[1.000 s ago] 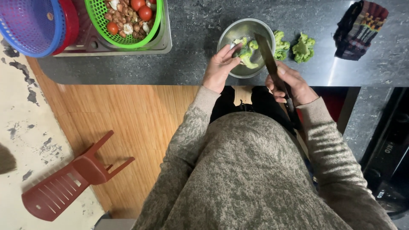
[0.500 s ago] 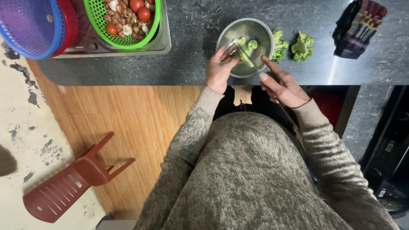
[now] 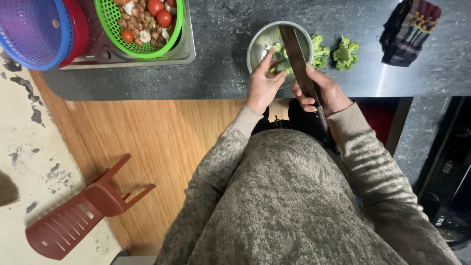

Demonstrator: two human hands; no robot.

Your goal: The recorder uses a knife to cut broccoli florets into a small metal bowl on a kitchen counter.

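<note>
My left hand pinches a small piece of broccoli over the near rim of a round steel bowl on the dark speckled counter. My right hand grips a large knife whose broad blade points away from me across the bowl, right beside the held piece. Two more broccoli florets lie on the counter just right of the bowl.
A green basket of tomatoes and mushrooms sits in a steel tray at the back left, beside stacked blue and red baskets. A striped cloth lies at the far right. A red plastic stool lies tipped on the floor.
The knife blade has swung up again and now lies over the bowl. My left hand has shifted slightly toward the near rim with the broccoli piece.
</note>
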